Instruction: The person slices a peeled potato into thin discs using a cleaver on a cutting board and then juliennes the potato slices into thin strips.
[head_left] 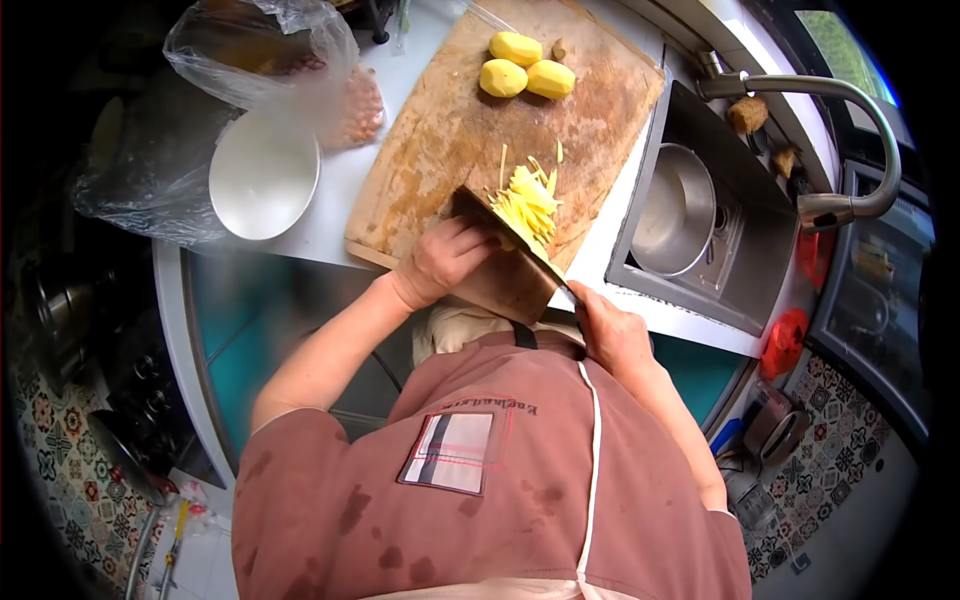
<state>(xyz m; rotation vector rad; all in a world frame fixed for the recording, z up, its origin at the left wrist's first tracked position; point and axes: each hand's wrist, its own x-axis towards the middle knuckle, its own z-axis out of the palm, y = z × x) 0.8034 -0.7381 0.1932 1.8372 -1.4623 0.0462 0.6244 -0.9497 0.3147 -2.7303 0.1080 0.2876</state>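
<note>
My right hand [612, 328] is closed around the dark handle of a broad-bladed cleaver [515, 290]. The blade slants across the near edge of a worn wooden cutting board [420, 150]. Bent fingers of my left hand [450, 262] press on the blade near its far end; their tips are partly hidden. Against the blade's far side lies a heap of thin yellow potato strips [528, 205]. Three whole peeled potatoes [516, 47] sit together at the back of the board, beside a small brown piece [559, 48].
Left of the board stand a white bowl [264, 175] and clear plastic bags [250, 60], one with reddish round items inside. On the right, a dark sink [735, 300] holds a metal basin [675, 210] beneath a curved faucet [880, 130]. A red object [785, 342] is by the counter's right edge.
</note>
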